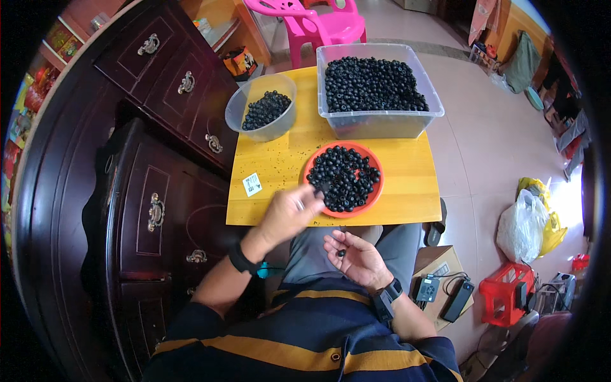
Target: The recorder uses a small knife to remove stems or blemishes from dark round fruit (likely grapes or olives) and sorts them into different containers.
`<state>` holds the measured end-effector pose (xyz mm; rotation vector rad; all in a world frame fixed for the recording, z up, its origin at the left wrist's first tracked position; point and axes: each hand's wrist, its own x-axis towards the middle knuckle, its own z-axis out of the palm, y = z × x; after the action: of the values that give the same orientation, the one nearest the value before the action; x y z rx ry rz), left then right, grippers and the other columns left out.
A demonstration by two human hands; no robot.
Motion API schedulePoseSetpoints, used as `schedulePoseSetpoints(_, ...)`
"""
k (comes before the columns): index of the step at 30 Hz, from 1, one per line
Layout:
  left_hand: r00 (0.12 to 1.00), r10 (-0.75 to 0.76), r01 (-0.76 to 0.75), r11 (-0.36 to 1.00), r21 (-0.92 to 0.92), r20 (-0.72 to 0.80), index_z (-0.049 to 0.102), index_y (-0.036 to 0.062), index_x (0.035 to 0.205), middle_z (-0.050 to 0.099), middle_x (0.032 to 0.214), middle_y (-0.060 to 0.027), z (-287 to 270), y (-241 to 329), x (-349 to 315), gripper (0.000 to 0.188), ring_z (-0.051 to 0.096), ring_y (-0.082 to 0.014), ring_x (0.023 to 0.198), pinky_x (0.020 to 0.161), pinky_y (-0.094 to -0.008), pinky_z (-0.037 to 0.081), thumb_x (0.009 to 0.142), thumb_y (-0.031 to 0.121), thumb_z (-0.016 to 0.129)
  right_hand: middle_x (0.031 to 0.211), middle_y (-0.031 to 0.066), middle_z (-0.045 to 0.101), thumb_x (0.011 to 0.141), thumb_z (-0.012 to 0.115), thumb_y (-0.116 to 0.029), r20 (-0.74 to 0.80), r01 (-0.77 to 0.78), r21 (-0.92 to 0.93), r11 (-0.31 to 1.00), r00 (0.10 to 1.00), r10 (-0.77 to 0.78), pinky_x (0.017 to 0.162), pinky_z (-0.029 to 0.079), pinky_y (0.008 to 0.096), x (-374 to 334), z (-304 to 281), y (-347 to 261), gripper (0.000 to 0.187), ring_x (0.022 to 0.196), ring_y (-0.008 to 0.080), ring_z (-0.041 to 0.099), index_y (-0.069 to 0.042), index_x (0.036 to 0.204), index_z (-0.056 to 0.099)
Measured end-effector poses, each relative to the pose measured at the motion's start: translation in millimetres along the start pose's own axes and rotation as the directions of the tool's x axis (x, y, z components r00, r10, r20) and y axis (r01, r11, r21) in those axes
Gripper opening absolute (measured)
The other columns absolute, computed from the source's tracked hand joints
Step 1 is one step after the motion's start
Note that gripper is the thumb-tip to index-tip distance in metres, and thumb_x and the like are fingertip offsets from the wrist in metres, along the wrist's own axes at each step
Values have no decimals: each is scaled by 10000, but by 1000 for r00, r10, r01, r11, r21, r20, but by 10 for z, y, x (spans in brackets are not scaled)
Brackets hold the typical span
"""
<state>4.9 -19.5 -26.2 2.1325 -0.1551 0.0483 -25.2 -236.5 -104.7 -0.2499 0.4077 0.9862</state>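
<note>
On the yellow table, a red-orange plate (380,184) bears a heap of dark round blueberries (344,178). My left hand (289,213) reaches over the plate's near-left edge, its fingertips smeared by motion; a dark blur shows at them, and I cannot make out whether they grip a berry. Below the table edge, in front of my lap, my right hand (359,260) is turned palm up with curled fingers. A single blueberry (342,253) rests in it.
Behind the plate stands a large clear plastic bin (375,124) full of blueberries, and a translucent round tub (230,114) holds more at left. A small white label (252,184) and dark specks lie on the table (273,165). Dark wooden drawers (159,153) flank the left.
</note>
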Motion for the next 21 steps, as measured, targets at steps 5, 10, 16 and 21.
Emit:
schedulePoseSetpoints(5, 975, 42, -85, 977, 194, 217, 679, 68, 976, 651, 702, -96, 475, 190, -369, 262, 642, -271, 604, 568, -369, 508, 777, 226, 742, 1150, 115, 615, 1016, 445, -312, 106, 19, 32, 999, 994, -22, 950, 467, 402, 52, -124, 22, 347, 1054, 250, 594, -27, 1154, 585)
schedulePoseSetpoints(10, 966, 52, -138, 934, 331, 254, 652, 59, 860, 641, 701, -95, 615, 135, -454, 243, 656, -307, 656, 581, -416, 517, 755, 257, 743, 1185, 115, 598, 1017, 436, -335, 109, 28, -26, 999, 994, -25, 987, 437, 432, 31, -52, 8, 397, 1092, 269, 574, -21, 1222, 567)
schedulePoseSetpoints(16, 964, 68, -153, 933, 326, 257, 651, 62, 872, 642, 702, -95, 666, 48, -487, 226, 652, -311, 655, 573, -419, 506, 784, 260, 716, 1254, 120, 578, 1013, 448, -333, 109, 46, -2, 999, 993, -46, 997, 429, 420, 47, -104, 31, 416, 1143, 257, 554, -12, 1255, 551)
schedulePoseSetpoints(21, 959, 60, -160, 921, 354, 276, 664, 67, 926, 646, 691, -89, 651, 52, -454, 220, 652, -293, 647, 573, -410, 502, 798, 241, 706, 1240, 122, 588, 1010, 454, -331, 113, 76, 21, 997, 991, -78, 982, 440, 404, 57, -100, 14, 422, 1131, 245, 565, -14, 1277, 534)
